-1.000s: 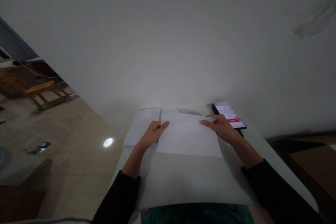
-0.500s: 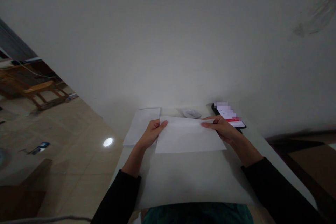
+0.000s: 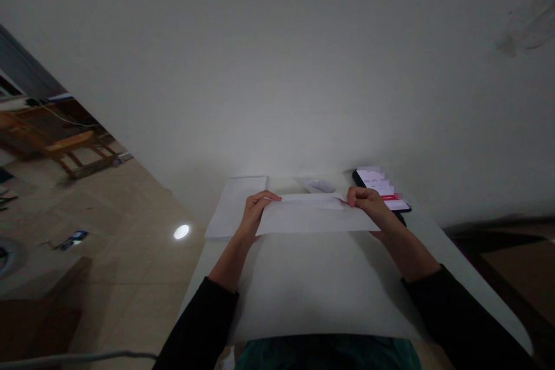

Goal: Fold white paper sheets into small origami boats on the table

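Observation:
Between my hands is a white sheet of paper, its far edge turned over in a narrow strip. My left hand grips the left end, fingers along the top edge and thumb low at the near corner. At the right end my right hand pinches the far corner, its fingertips bent onto the folded strip. A stack of white paper lies to the left, partly behind my left hand. Beyond the sheet sits a small crumpled or folded white paper.
A phone with a lit screen leans at the back right, near my right hand. The white table stands against a grey wall. To the left are a tiled floor and a wooden chair.
The far edge of the sheet has been folded over toward me, and the sheet looks shorter from front to back. Both hands have shifted from thumbs on top to fingers over the edge.

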Demonstrator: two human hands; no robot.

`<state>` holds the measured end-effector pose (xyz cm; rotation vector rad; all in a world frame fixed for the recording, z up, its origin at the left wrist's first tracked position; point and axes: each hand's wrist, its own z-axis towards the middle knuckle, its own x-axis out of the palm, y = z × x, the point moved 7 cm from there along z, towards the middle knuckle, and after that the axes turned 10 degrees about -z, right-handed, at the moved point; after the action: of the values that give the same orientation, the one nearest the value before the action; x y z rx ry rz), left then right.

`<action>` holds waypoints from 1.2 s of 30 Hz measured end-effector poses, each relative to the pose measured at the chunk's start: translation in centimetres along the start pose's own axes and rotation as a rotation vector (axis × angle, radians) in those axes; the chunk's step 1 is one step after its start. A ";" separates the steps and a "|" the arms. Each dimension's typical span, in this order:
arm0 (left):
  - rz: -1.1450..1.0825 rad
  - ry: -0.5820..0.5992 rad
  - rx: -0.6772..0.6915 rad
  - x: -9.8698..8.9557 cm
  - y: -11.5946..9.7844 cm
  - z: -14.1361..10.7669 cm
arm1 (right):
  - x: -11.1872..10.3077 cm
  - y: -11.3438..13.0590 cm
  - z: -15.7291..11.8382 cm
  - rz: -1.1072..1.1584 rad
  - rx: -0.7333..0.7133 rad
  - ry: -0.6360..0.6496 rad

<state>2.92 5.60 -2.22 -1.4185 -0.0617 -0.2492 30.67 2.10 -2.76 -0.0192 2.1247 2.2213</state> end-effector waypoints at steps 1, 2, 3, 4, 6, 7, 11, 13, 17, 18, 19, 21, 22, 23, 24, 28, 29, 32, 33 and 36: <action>0.015 0.024 -0.010 0.1 0.2 -0.1 | -0.1 0.4 0.0 -0.028 -0.050 -0.027; 0.036 0.054 -0.027 0.3 0.5 -0.3 | -0.3 0.8 0.0 -0.058 -0.086 -0.063; 0.062 0.084 -0.049 0.4 0.8 -0.4 | -0.4 1.0 0.0 -0.082 -0.098 -0.098; 0.082 0.110 -0.071 0.5 1.0 -0.5 | -0.5 1.0 0.0 -0.095 -0.087 -0.134; 0.079 0.122 -0.093 0.5 1.2 -0.6 | -0.6 0.5 0.0 -0.076 -0.004 -0.180; 0.058 0.112 -0.097 0.5 1.2 -0.6 | -0.4 0.0 0.0 -0.057 0.047 -0.163; -0.034 0.056 -0.136 0.5 1.3 -0.7 | 0.9 -1.7 -0.2 -0.080 0.193 0.035; -0.024 0.067 -0.198 0.8 1.8 -0.9 | 0.9 -2.1 -0.3 -0.117 0.193 0.059; 0.038 0.119 -0.297 1.0 2.7 -1.2 | 0.6 -2.0 -0.2 -0.060 0.171 0.002; 0.027 0.116 -0.296 0.9 2.6 -1.2 | 0.7 -2.0 -0.2 -0.032 0.190 0.002; 0.018 0.108 -0.288 0.8 2.3 -1.1 | 0.9 -2.1 -0.3 -0.008 0.218 0.008; 0.027 0.082 -0.250 0.4 1.6 -0.9 | 1.4 -2.2 -0.4 0.021 0.272 0.028; 0.048 0.061 -0.220 0.2 1.1 -0.9 | 1.5 -2.2 -0.4 0.029 0.284 0.034; 0.068 0.041 -0.188 0.1 0.7 -0.8 | 1.5 -2.2 -0.4 0.038 0.283 0.030; 0.077 0.026 -0.163 0.0 0.4 -0.8 | 1.3 -2.1 -0.3 0.050 0.272 0.012; 0.092 0.127 -0.248 1.0 1.0 -1.3 | 0.1 -2.1 0.1 0.023 0.198 -0.057; 0.105 0.168 -0.289 1.3 1.4 -1.5 | 0.1 -2.0 0.1 0.000 0.188 -0.042; 0.135 0.209 -0.346 1.7 2.1 -1.9 | 0.8 -2.1 0.0 -0.046 0.179 0.075; 0.145 0.199 -0.353 1.5 2.2 -1.9 | 1.2 -2.1 -0.1 -0.055 0.194 0.123; 0.190 0.151 -0.389 0.7 2.8 -1.7 | 1.9 -2.7 -0.5 -0.083 0.276 0.229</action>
<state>4.03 4.18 -5.01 -1.7741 0.2576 -0.2169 28.94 1.75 -5.56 -0.3555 2.4796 1.9443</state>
